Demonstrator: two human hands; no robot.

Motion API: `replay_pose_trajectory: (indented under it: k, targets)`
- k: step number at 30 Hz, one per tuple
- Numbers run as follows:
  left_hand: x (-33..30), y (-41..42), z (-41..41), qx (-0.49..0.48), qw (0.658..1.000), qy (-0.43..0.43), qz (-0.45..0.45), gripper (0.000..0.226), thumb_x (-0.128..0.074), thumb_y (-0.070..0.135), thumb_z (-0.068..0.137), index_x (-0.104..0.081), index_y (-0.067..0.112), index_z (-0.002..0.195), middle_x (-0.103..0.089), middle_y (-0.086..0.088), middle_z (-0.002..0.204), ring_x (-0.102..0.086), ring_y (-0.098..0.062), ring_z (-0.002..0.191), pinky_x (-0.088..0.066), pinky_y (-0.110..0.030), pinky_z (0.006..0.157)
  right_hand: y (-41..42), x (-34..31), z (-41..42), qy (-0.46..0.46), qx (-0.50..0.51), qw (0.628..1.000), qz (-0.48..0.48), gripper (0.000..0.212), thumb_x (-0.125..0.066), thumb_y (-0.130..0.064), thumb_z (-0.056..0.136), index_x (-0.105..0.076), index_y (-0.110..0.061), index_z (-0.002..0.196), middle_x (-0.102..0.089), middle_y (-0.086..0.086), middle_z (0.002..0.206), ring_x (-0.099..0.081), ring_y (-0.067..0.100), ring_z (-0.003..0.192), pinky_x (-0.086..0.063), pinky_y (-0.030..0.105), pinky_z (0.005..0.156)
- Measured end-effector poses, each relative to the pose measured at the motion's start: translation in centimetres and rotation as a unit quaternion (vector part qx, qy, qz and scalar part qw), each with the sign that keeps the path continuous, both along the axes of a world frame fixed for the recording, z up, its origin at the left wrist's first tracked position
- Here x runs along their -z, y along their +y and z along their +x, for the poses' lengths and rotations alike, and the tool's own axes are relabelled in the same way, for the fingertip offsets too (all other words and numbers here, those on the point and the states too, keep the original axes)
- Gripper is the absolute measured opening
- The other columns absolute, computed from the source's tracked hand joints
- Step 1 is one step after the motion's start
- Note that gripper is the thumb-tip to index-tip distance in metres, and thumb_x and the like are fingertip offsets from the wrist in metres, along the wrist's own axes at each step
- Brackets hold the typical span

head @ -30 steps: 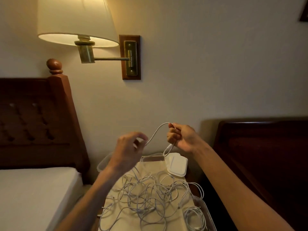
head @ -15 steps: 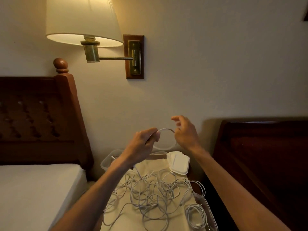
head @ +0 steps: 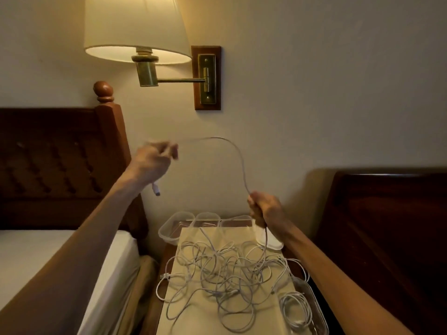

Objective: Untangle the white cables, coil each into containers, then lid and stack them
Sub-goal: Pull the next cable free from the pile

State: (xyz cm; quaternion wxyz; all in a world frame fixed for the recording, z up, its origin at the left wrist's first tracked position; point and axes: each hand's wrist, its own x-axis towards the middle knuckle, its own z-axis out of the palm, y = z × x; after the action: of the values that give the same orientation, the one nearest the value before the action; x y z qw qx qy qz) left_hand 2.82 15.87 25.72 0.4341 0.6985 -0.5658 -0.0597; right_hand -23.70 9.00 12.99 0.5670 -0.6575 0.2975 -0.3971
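Note:
A white cable [head: 238, 153] arcs through the air between both hands. My left hand [head: 152, 160], raised and blurred, pinches it near its end, and the plug [head: 156, 189] dangles below that wrist. My right hand [head: 262, 210] grips the same cable lower down, and from there it drops into the tangle of white cables [head: 222, 269] on the beige mat [head: 232, 235]. Empty clear containers [head: 176, 221] stand along the mat's far edge. A container at the near right [head: 312, 301] holds a coiled cable [head: 296, 310]. White lids [head: 271, 244] lie partly hidden behind my right hand.
The mat covers a small wooden nightstand [head: 167, 259] between two beds. A dark headboard [head: 55, 160] and mattress [head: 36, 252] are on the left, a dark wooden bed frame [head: 387, 226] on the right. A lit wall lamp [head: 137, 32] hangs above.
The hands have drawn apart: my left hand rose to the left with the cable end, my right hand dropped to the right, and the small loop stretched into a long arc.

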Motion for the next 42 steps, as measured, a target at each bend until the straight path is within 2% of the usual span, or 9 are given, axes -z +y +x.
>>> replay_pose_trajectory:
  k: [4, 8, 13, 17, 23, 26, 29, 34, 42]
  targets:
    - [3.2, 0.7, 0.9, -0.007, 0.887, -0.255, 0.385, 0.034, -0.047, 0.032, 0.101, -0.058, 0.011, 0.126, -0.061, -0.009, 0.124, -0.057, -0.027, 0.114, -0.048, -0.03, 0.081, -1.2, -4.9, 1.9, 0.103, 0.085, 0.979, -0.151, 0.037, -0.04, -0.022, 0.104, -0.05, -0.02, 0.069, -0.039, -0.012, 0.05, -0.032, 0.005, 0.044, -0.026, 0.022, 0.044]
    - [5.7, 0.6, -0.9, -0.037, 0.966, -0.221, 0.125, 0.062, -0.061, 0.014, 0.09, -0.035, 0.012, 0.146, -0.043, -0.01, 0.145, -0.047, -0.032, 0.126, -0.04, -0.042, 0.105, -1.8, -5.4, 3.5, 0.251, 0.084, 0.906, -0.331, 0.036, -0.046, -0.02, 0.101, -0.053, -0.02, 0.066, -0.051, -0.008, 0.059, -0.043, 0.004, 0.053, -0.032, 0.02, 0.055]
    - [7.9, 0.0, -4.6, 0.217, 0.968, -0.126, -0.03, 0.044, -0.06, 0.008, 0.094, -0.052, 0.016, 0.137, -0.062, 0.002, 0.118, -0.066, -0.012, 0.066, -0.048, -0.019, 0.064, -1.4, -5.9, 4.4, 0.265, 0.033, 0.888, -0.374, 0.031, -0.047, -0.015, 0.101, -0.058, -0.016, 0.073, -0.051, -0.013, 0.061, -0.048, -0.005, 0.055, -0.033, 0.011, 0.053]
    - [7.9, -0.6, -3.5, 0.191, 0.967, -0.09, -0.142, 0.014, -0.058, 0.009, 0.095, -0.071, 0.014, 0.092, -0.061, 0.007, 0.068, -0.053, -0.001, 0.053, -0.041, -0.019, 0.054, -0.7, -4.6, 3.6, 0.22, -0.028, 0.939, -0.262, 0.035, -0.039, -0.021, 0.105, -0.057, -0.017, 0.075, -0.045, -0.005, 0.058, -0.038, 0.003, 0.048, -0.032, 0.016, 0.05]
    - [3.5, 0.3, 2.0, -0.007, 0.95, 0.142, -0.279, 0.019, -0.056, 0.024, 0.093, -0.073, 0.024, 0.085, -0.068, 0.002, 0.08, -0.053, -0.006, 0.062, -0.043, -0.026, 0.06, 0.3, 3.5, 1.5, 0.204, -0.073, 0.968, -0.128, 0.024, -0.04, -0.01, 0.104, -0.058, -0.011, 0.089, -0.054, 0.005, 0.073, -0.056, 0.014, 0.069, -0.05, 0.028, 0.072]
    - [4.5, 1.0, 2.6, -0.022, 0.998, 0.066, -0.002, 0.016, -0.062, 0.024, 0.094, -0.074, 0.024, 0.085, -0.07, -0.003, 0.081, -0.055, -0.008, 0.061, -0.045, -0.024, 0.054, -0.3, 2.9, 2.8, 0.161, -0.004, 0.98, -0.118, 0.02, -0.045, -0.009, 0.102, -0.061, -0.008, 0.09, -0.06, 0.006, 0.074, -0.062, 0.017, 0.07, -0.054, 0.037, 0.077]
    - [7.0, 2.3, 1.2, -0.013, 0.953, -0.046, 0.299, 0.029, -0.06, 0.017, 0.095, -0.063, 0.012, 0.124, -0.068, -0.004, 0.092, -0.059, -0.012, 0.065, -0.041, -0.016, 0.045, -1.4, -0.7, 3.9, 0.117, 0.08, 0.972, -0.186, 0.02, -0.05, -0.01, 0.1, -0.066, -0.007, 0.089, -0.059, 0.005, 0.067, -0.057, 0.017, 0.062, -0.054, 0.035, 0.065]
    - [8.7, 0.9, -1.6, 0.145, 0.989, 0.037, 0.019, 0.058, -0.058, 0.01, 0.095, -0.036, 0.024, 0.148, -0.043, 0.007, 0.14, -0.07, -0.014, 0.073, -0.052, -0.021, 0.047, -1.6, -4.0, 5.7, 0.214, 0.006, 0.926, -0.312, 0.021, -0.052, -0.008, 0.098, -0.071, -0.008, 0.088, -0.059, -0.003, 0.061, -0.052, 0.006, 0.051, -0.047, 0.02, 0.056]
    - [7.0, -0.1, -4.0, 0.124, 0.975, -0.089, -0.16, 0.013, -0.062, 0.017, 0.094, -0.074, 0.013, 0.092, -0.063, 0.008, 0.073, -0.055, 0.003, 0.06, -0.043, -0.014, 0.059, -1.3, -1.2, 5.7, 0.172, -0.005, 0.947, -0.27, 0.018, -0.052, -0.008, 0.098, -0.068, -0.009, 0.09, -0.066, 0.004, 0.073, -0.061, 0.012, 0.065, -0.053, 0.026, 0.067]
